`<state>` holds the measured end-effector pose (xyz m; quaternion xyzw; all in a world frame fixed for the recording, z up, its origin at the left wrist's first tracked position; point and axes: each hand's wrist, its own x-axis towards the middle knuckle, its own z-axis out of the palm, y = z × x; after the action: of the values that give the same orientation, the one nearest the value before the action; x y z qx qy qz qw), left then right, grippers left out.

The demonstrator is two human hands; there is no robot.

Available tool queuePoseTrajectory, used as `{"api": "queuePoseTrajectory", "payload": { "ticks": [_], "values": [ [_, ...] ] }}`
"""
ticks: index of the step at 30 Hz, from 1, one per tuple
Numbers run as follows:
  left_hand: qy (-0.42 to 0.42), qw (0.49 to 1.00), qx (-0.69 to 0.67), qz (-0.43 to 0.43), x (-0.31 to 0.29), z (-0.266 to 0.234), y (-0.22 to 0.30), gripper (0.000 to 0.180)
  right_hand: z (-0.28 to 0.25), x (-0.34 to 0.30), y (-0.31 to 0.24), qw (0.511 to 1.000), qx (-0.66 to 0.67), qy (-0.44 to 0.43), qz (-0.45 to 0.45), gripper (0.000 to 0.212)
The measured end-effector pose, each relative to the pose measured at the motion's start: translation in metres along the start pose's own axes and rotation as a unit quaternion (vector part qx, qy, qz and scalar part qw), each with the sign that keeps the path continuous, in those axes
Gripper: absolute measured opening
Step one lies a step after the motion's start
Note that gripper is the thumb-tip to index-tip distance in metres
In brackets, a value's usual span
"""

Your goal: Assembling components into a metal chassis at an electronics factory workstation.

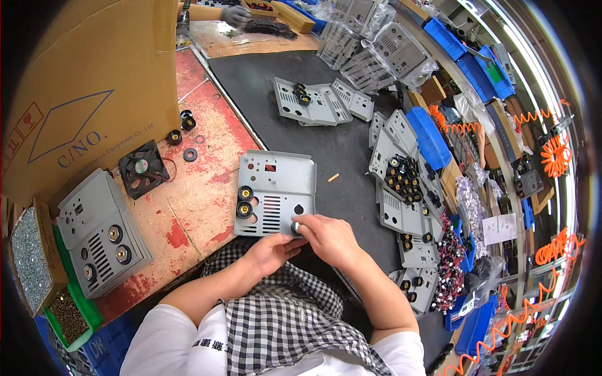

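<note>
A grey sheet-metal panel [282, 164] with slots and holes lies in front of me, across the red tabletop and the black mat. Two black round sockets [245, 209] with brass centres sit at its left side. My left hand [268, 253] grips the panel's near edge, its fingers curled partly underneath. At the near right corner, my right hand [327, 237] pinches a black round part [296, 228], mostly hidden by the fingers, against the panel.
To the left are a cardboard box [94, 75], a black fan [143, 168], stacked panels [103, 232] and hardware bins [68, 313]. More panels [313, 103] and a pile of sockets [404, 178] lie right. A gloved co-worker's hand [236, 15] shows at the far end.
</note>
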<state>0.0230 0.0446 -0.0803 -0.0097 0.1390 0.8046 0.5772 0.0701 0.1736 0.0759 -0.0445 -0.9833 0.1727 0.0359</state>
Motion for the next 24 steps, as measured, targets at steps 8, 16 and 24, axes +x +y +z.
{"api": "queuePoseTrajectory", "payload": {
  "ticks": [8,16,24],
  "values": [
    [0.004,1.0,0.001,0.0,0.0,0.007,0.004,0.038,0.005,-0.002,0.003,0.997,-0.021,0.062,-0.043,0.018],
    [-0.048,0.996,0.081,0.006,0.004,0.003,0.012,0.042,0.041,0.047,-0.044,0.994,-0.017,-0.004,-0.107,0.038],
    [0.071,0.728,0.632,0.256,-0.08,0.052,0.037,0.011,0.054,0.036,-0.037,0.985,0.093,0.066,-0.129,0.041]
  ]
}}
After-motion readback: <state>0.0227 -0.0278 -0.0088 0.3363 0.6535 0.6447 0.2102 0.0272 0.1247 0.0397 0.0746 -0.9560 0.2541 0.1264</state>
